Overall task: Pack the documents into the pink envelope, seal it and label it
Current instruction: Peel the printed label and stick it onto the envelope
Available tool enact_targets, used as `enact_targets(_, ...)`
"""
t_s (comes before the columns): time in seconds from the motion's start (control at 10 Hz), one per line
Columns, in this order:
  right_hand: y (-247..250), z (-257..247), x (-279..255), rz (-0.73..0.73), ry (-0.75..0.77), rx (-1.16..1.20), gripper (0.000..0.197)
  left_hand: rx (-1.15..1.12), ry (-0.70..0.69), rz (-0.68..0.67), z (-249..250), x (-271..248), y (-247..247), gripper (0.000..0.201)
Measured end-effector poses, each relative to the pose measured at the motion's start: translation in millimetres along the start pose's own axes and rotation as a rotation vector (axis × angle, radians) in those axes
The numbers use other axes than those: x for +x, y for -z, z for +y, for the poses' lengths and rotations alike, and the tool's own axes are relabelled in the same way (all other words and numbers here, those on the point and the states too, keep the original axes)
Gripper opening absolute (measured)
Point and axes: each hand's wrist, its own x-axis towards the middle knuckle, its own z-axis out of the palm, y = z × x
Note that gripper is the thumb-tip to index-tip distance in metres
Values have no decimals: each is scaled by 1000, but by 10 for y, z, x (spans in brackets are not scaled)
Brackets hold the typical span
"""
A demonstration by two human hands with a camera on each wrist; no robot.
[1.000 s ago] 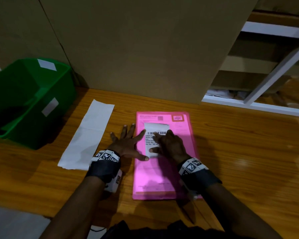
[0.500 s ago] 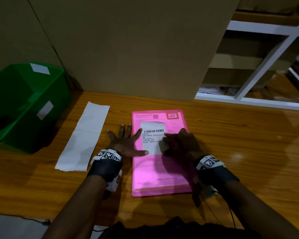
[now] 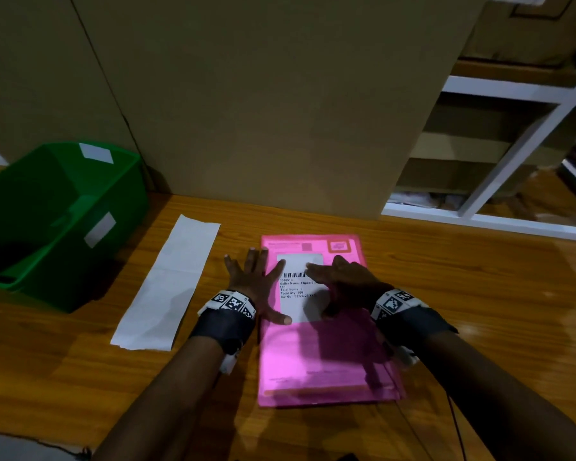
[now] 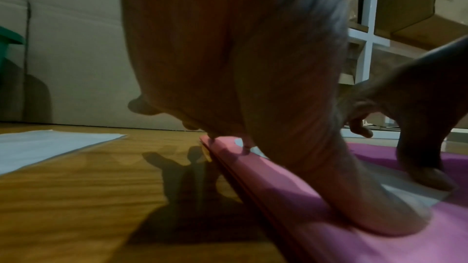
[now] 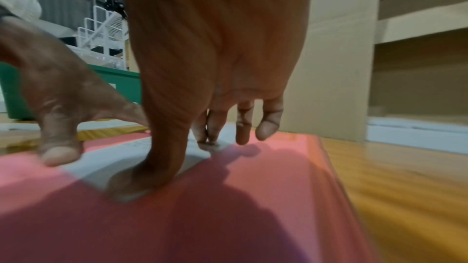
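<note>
The pink envelope (image 3: 326, 354) lies flat on the wooden table (image 3: 479, 327), its flap end far from me. A white label (image 3: 296, 291) with a barcode and printed lines is stuck on its upper half. My left hand (image 3: 256, 281) lies spread flat, its fingers on the table by the envelope's left edge and its thumb on the label's lower left corner. My right hand (image 3: 343, 281) presses flat on the label's right side, fingers straight and pointing left. The right wrist view shows the envelope (image 5: 228, 207), the label (image 5: 106, 165) and my right fingers (image 5: 268, 125) on them.
A long white backing strip (image 3: 170, 284) lies on the table left of the envelope. A green bin (image 3: 57, 224) stands at the far left. Tall cardboard sheets (image 3: 263, 104) rise behind the table. White shelving (image 3: 512, 128) with boxes stands at the right.
My right hand has slid leftward and upward across the label from its right edge. The left hand has stayed in place. The camera view has shifted a little.
</note>
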Motion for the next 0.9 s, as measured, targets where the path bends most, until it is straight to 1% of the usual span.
enact_targets(0.1,37,-13,108,-128,63,-247,115,-55,-94,173,-110,330,-218,159)
enact_targets(0.2,85,-40,183,-142,95,-359,132,-7,-72,246,-165,366,-191,154)
enact_targets(0.3,59,11,165,-95,68,-361,137,4,-62,105,-85,245,-125,162)
enact_targets(0.4,38,37,133,-54,51,-382,137,-52,-67,51,-63,180,-40,168)
enact_targets(0.5,5,12,173,-40,60,-409,130,-77,-73,23,-68,187,-20,169)
enact_targets(0.6,-41,-70,218,-14,51,-408,103,-82,-92,11,-82,202,-36,168)
enact_targets(0.7,-87,-146,248,4,74,-365,84,-94,-129,9,-137,212,-44,169)
enact_targets(0.8,-105,-213,292,1,114,-321,77,-86,-160,-1,-215,174,5,173)
enact_targets(0.9,-119,-280,364,-7,141,-309,74,-78,-167,-18,-234,150,49,176)
